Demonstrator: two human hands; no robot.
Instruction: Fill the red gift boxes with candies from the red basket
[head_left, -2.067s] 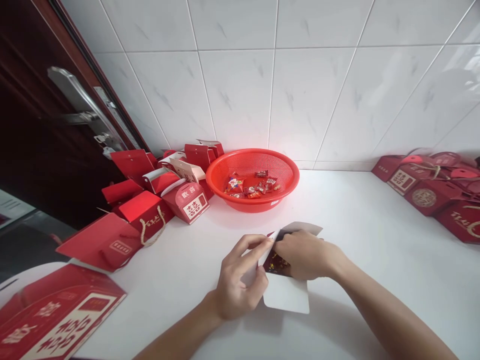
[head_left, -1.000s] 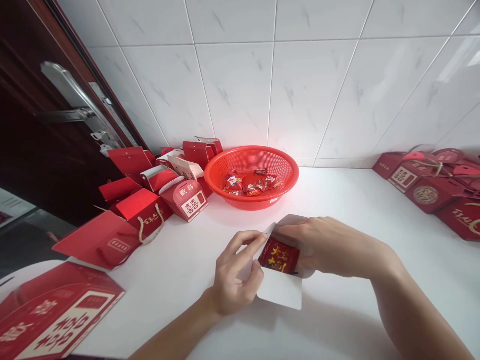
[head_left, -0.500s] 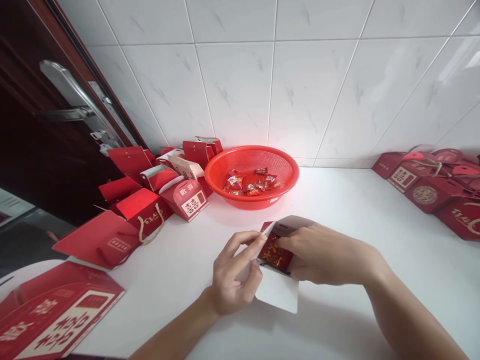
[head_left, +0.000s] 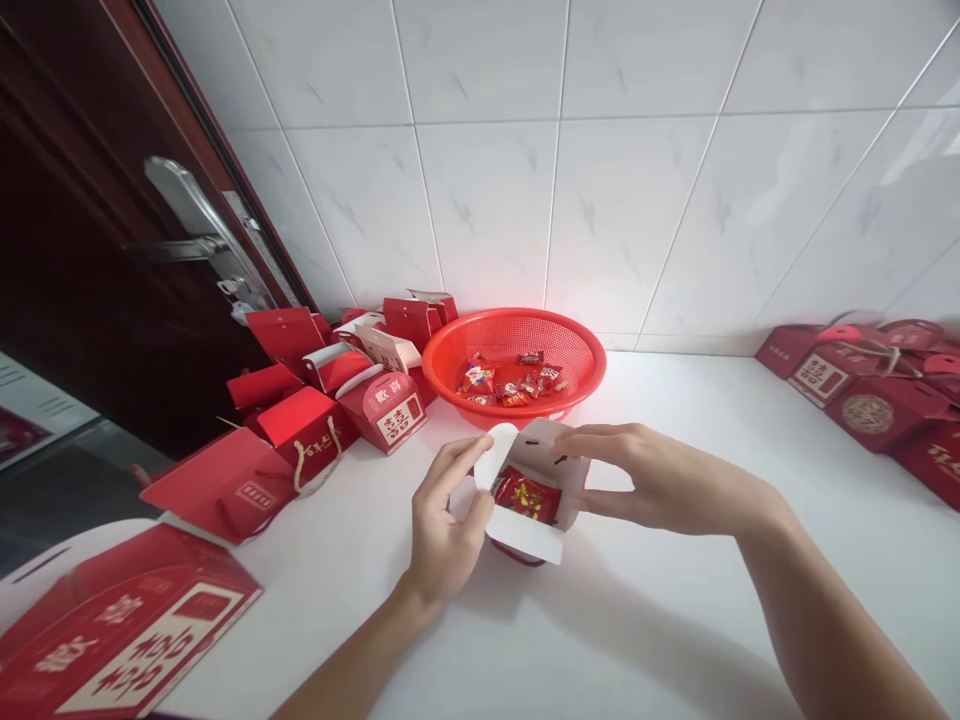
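We hold the left flap (head_left: 496,454) of the open box (head_left: 568,482) in our curled left hand (head_left: 448,525), our right hand (head_left: 656,480) spread wide at its right side.

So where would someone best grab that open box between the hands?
Probably low on the open box's outer walls, coming from left and right together: its flaps stand spread above and look thin enough to bend, while a red packet lies inside.

- White tabletop (head_left: 660,620): smooth surface.
- Red mesh basket (head_left: 525,332): rear centre.
- Open box (head_left: 526,536): before basket; apparently resting, base partly hidden.
- Left boxes (head_left: 304,420): clustered, several open.
- Right boxes (head_left: 864,411): grouped closely.
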